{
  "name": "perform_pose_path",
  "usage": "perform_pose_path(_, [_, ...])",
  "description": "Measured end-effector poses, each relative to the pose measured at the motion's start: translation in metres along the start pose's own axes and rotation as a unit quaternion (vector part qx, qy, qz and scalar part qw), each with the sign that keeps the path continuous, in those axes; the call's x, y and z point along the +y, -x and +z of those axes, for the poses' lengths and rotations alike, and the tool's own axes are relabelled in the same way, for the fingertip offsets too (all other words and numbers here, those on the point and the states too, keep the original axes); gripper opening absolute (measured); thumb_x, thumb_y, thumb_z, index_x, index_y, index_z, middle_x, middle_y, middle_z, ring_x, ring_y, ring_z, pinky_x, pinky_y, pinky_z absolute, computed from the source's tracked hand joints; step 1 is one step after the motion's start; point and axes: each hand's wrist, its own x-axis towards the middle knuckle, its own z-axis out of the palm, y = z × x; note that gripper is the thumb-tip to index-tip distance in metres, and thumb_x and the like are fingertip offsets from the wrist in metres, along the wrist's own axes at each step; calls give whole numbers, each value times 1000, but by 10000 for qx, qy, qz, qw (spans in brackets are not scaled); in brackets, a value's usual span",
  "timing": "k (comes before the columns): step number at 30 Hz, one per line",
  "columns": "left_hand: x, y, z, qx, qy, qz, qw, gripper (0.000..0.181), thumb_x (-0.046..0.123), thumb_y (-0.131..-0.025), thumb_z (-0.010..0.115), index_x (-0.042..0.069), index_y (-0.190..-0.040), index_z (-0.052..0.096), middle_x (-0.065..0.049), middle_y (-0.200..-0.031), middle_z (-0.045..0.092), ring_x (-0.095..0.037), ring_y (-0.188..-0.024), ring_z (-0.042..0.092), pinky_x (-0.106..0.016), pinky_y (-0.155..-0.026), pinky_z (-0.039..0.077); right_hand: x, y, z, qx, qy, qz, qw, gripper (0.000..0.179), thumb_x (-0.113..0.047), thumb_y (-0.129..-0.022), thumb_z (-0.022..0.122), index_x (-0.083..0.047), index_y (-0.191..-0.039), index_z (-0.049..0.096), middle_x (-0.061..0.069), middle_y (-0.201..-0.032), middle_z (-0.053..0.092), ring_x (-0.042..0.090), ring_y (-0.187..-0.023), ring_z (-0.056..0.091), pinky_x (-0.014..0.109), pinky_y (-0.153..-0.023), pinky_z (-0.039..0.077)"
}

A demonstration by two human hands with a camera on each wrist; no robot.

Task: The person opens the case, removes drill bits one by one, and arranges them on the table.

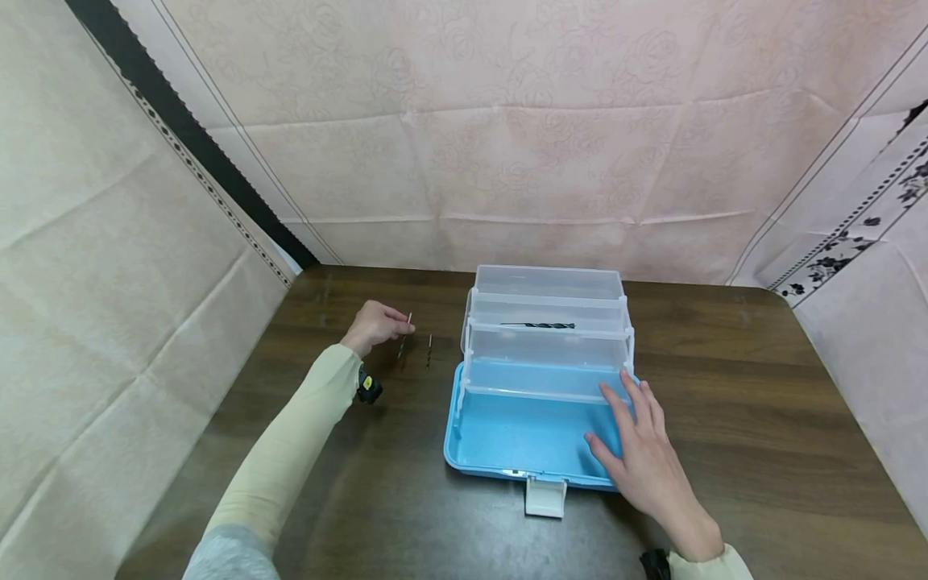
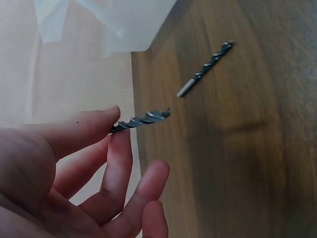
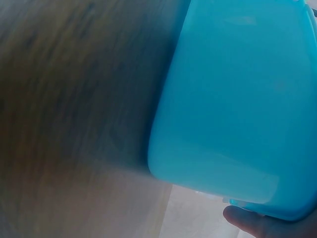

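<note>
Between thumb and fingers my left hand (image 1: 374,326) pinches a dark, spiral-fluted drill bit (image 2: 143,120), lifted above the table to the left of the box. A second drill bit (image 1: 429,351) lies on the wood just right of that hand. The blue toolbox (image 1: 522,470) stands open, its translucent tiered trays (image 1: 547,348) raised at the back. One more drill bit (image 1: 548,325) lies in an upper tray. My right hand (image 1: 641,455) rests over the box's right edge with fingers spread; in the right wrist view a finger touches the blue side wall (image 3: 233,109).
The dark wooden table (image 1: 754,419) extends on both sides of the box. A white latch (image 1: 545,498) hangs off the box's front edge. Pale patterned cloth (image 1: 507,161) hangs behind the table and at both sides.
</note>
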Motion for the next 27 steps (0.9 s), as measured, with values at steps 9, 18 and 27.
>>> perform_pose_path(9, [-12,-8,4,44,-109,-187,9998,26,24,-80,74,8,-100,67,-9,-100,64,-24,-89,59,-48,-87,41,-1,0,-1,-21,-2,30,10000,72,-27,-80,72,-12,-141,36,13,-151,14,40,-135,10,65,-83,36])
perform_pose_path(18, [-20,-9,11,320,-184,-219,9991,21,22,-79,75,8,-93,67,-8,-91,63,-21,-80,59,-34,-71,45,-1,-1,-1,-24,16,36,10000,72,-27,-80,72,-11,-141,36,13,-151,15,41,-134,11,65,-82,37])
perform_pose_path(27, [-31,-12,19,607,-175,-153,9979,23,24,-79,75,7,-93,68,-9,-96,64,-25,-88,56,-37,-75,45,-1,-1,-1,17,-39,6,10000,72,-26,-79,73,-10,-140,37,14,-151,15,40,-135,11,66,-82,37])
